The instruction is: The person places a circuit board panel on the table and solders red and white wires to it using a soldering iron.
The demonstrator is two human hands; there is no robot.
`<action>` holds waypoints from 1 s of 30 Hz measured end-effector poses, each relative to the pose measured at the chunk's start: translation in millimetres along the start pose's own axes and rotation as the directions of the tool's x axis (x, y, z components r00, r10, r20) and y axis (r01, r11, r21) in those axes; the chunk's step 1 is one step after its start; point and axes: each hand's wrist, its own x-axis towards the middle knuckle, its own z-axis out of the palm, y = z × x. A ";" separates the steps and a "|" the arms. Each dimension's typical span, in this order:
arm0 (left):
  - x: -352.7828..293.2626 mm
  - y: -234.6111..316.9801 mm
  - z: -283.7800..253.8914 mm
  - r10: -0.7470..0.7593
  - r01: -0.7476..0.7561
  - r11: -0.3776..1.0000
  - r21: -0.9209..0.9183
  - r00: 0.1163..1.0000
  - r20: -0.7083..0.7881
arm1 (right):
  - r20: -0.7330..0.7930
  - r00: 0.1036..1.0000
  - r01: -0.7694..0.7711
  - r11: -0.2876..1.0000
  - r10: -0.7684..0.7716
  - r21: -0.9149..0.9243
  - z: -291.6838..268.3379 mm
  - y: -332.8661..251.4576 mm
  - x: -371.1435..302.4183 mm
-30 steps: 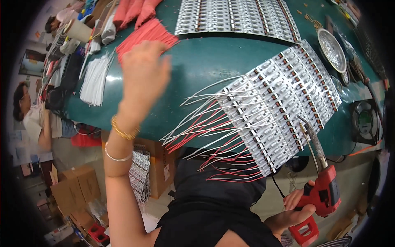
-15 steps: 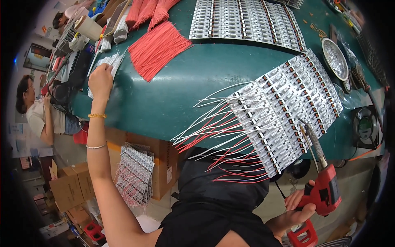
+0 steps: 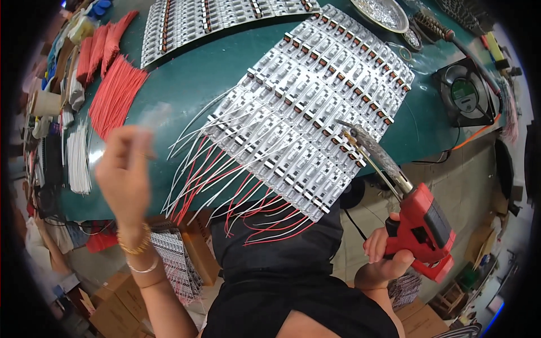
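Gripping a red soldering gun (image 3: 425,231) in the right hand (image 3: 383,269).
Wrapped by the fingers at the handle, reaching forward past them over the circuit-board panel (image 3: 310,101); near red wires (image 3: 115,96) with the left hand (image 3: 125,174), too blurred to tell whether holding anything.

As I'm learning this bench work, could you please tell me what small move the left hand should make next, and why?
I'd probably bring the left hand to the left edge of the wired panel: the hand is apart from it, white and red wires trail off that edge, and the right hand holds the soldering gun with its tip over the panel.
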 end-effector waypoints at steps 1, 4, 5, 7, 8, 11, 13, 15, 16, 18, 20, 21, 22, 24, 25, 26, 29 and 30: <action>-7.3 14.7 28.0 0.004 0.003 0.998 -0.069 0.996 0.091 | -0.039 0.999 0.007 1.000 -0.007 -0.010 -3.2 2.3 -2.1; -23.2 60.4 72.6 0.334 -0.320 0.942 -0.097 0.919 0.209 | -0.021 1.000 -0.008 1.000 0.008 0.022 -12.1 -0.5 -6.4; -29.2 68.0 78.3 0.319 -0.309 0.948 -0.079 0.925 0.207 | -0.005 1.000 -0.021 0.999 0.021 0.028 -16.3 0.0 -4.7; -37.1 74.4 92.0 0.236 -0.229 0.972 -0.063 0.955 0.179 | 0.256 0.963 0.055 0.991 -0.086 0.125 -29.1 5.5 -0.8; -39.5 74.1 96.5 0.234 -0.225 0.972 -0.068 0.954 0.188 | 0.248 0.966 0.050 0.991 -0.079 0.121 -31.3 9.1 -0.7; -43.4 72.1 104.5 0.197 -0.190 0.980 -0.057 0.964 0.180 | 0.273 0.953 0.109 0.990 -0.129 0.088 -29.4 5.4 -1.0; -44.1 72.4 107.4 0.194 -0.187 0.981 -0.053 0.964 0.184 | 0.208 0.977 0.047 0.999 -0.048 0.012 -20.9 -2.2 -5.4; -45.8 72.2 108.8 0.191 -0.186 0.981 -0.046 0.964 0.183 | 0.124 0.992 -0.020 0.993 0.034 -0.115 -26.7 5.9 -13.1; -45.8 73.7 108.5 0.182 -0.179 0.983 -0.033 0.962 0.203 | 0.123 0.992 -0.023 0.993 0.037 -0.118 -25.5 4.7 -12.0; -45.7 74.0 107.7 0.169 -0.169 0.985 -0.018 0.960 0.222 | 0.069 0.986 -0.145 0.982 0.154 -0.123 -20.2 0.9 -7.7; -45.1 71.7 106.6 0.163 -0.157 0.987 -0.046 0.956 0.243 | 0.054 0.987 -0.147 0.985 0.152 -0.090 -15.2 -0.3 -5.6; -45.0 71.0 106.5 0.163 -0.155 0.987 -0.049 0.956 0.243 | 0.041 0.988 -0.148 0.988 0.150 -0.054 -14.0 -0.3 -4.9; -44.4 70.8 105.7 0.164 -0.155 0.986 -0.059 0.955 0.246 | 0.041 0.988 -0.148 0.987 0.151 -0.056 -13.2 -0.9 -4.3; -43.7 70.2 105.3 0.165 -0.152 0.986 -0.071 0.954 0.250 | 0.054 0.986 -0.156 0.988 0.156 0.002 -12.1 -1.6 -3.2; -43.7 69.8 104.5 0.173 -0.159 0.984 -0.076 0.954 0.246 | 0.056 0.986 -0.158 0.987 0.157 0.000 -10.7 -4.3 -0.7; -43.8 69.3 103.8 0.180 -0.165 0.983 -0.081 0.953 0.243 | 0.062 0.972 -0.227 0.974 0.225 0.016 -8.6 -9.1 3.0; -44.2 68.7 104.0 0.169 -0.155 0.985 -0.079 0.955 0.244 | 0.004 0.965 -0.262 0.965 0.262 -0.024 -2.8 -12.4 0.8; -44.4 67.9 104.1 0.170 -0.155 0.985 -0.080 0.955 0.244 | -0.056 0.972 -0.233 0.969 0.229 -0.079 -1.4 -12.1 -2.0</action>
